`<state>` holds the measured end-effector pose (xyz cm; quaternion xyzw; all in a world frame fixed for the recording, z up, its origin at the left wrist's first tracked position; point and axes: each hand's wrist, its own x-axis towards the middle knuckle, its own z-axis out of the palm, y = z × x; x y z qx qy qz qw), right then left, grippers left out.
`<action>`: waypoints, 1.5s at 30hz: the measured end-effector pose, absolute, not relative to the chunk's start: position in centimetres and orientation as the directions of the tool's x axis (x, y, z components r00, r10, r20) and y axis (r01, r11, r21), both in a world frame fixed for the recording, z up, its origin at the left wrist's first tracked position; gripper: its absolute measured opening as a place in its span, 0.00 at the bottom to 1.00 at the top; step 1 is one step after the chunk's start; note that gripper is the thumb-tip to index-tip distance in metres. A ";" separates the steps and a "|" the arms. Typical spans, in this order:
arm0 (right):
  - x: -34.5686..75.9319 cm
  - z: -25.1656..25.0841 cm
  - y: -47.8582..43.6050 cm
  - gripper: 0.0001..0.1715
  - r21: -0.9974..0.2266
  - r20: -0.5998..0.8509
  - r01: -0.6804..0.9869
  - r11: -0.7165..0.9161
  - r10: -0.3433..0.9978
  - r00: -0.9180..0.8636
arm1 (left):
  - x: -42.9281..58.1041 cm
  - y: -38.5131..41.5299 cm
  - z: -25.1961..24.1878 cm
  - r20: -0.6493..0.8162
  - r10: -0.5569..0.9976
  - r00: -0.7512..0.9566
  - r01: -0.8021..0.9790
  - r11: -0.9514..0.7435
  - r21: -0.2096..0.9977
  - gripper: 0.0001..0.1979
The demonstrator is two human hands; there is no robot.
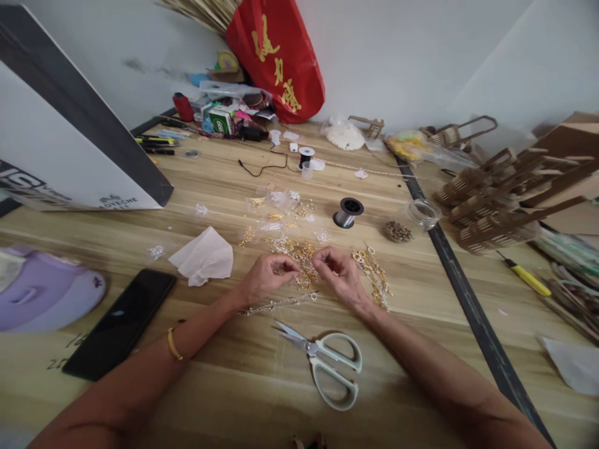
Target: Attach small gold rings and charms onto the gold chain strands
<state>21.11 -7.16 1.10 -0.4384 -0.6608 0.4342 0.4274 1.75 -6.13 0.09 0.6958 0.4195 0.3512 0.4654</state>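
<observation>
Pinching close above a pile of small gold and silver pieces (305, 251), both hands meet near the middle of the head view, their fingertips near each other but apart. The left hand (266, 274) has its fingers curled in towards the thumb, and the right hand (340, 273) is drawn to a similar pinch; whether either grips a piece, I cannot tell. The pile lies on the wooden table (402, 374) between and just beyond the hands, with a silvery chain (281, 304) nearer the wearer and gold strands (377, 274) beside the right hand. For handling parts this fine, I would keep the wrists resting on the wood, use only the tips, and work low, so that a dropped piece lands close by (such bits probably roll easily). The open scissors (311, 348) deserve care, since their blades point towards the chain and the left forearm. The curled fingers hide whatever may be between them and cover part of the pile; single pieces blur together, and the chain's left end is lost by the left wrist.
</observation>
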 end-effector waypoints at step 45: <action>20.6 -1.7 -7.4 0.05 -0.672 0.519 0.313 0.671 0.729 -0.446 | 1.4 -5.3 -0.1 -0.086 0.935 0.345 0.069 0.066 0.995 0.08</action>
